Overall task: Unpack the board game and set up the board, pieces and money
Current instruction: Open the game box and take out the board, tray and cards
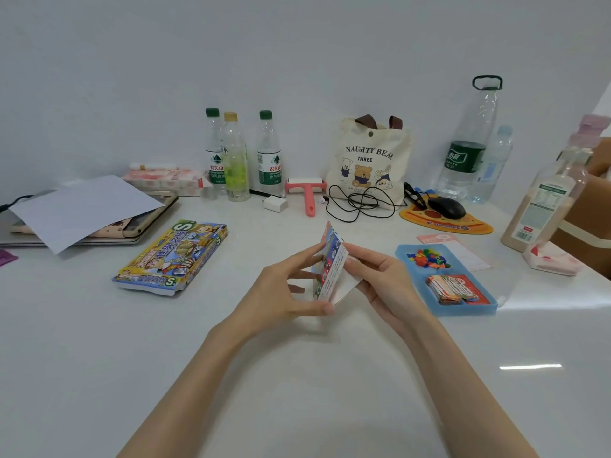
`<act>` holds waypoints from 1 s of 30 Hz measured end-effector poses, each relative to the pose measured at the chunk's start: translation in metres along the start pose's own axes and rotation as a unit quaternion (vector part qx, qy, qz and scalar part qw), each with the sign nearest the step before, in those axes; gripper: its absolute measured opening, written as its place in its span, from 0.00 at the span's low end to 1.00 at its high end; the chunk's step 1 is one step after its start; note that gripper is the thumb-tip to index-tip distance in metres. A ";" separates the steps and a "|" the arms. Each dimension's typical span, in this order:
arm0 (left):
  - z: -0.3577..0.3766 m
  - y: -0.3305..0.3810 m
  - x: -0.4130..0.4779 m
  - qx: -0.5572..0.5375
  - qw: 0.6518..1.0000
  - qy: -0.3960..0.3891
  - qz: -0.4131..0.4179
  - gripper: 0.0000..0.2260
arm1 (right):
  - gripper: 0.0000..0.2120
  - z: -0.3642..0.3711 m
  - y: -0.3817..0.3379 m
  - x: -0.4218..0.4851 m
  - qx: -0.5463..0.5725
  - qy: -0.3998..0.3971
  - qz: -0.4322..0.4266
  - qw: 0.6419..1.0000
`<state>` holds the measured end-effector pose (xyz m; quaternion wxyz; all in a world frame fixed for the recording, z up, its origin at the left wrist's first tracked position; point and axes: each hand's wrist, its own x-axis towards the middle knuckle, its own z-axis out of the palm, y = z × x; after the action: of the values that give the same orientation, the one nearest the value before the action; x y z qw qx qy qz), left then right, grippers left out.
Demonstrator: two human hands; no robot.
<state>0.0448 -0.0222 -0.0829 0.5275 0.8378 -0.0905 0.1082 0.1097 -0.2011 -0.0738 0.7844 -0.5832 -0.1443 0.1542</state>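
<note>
Board: folded board (pixel 330 269) held on edge, just left of the blue tray (pixel 489 304); partly spread, probably being opened to lie flat.
Left hand: left hand (pixel 284 292) pinches one flap by thumb and fingertips.
Right hand: right hand (pixel 380 276), between board and tray, grips the other flap, apparently to pull the fold apart.
Pieces, money: coloured pieces (pixel 428 257) in the tray's far compartment, money (pixel 446 289) in the near one; not yet laid out.
Box: game box (pixel 172 256) well left of the tray, leaving room.

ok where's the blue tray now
In the head view the blue tray lies on the table just right of the right hand, nearer than the orange mouse pad.
</note>
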 end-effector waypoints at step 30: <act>-0.043 -0.011 0.006 -0.127 0.959 0.236 -0.091 0.11 | 0.16 -0.022 0.009 0.012 -0.349 0.297 -0.143 0.877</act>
<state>0.0494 0.0212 -0.0722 0.6431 0.7197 0.0999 0.2417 0.1289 -0.2135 -0.0880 0.5491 -0.8107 -0.0310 -0.2009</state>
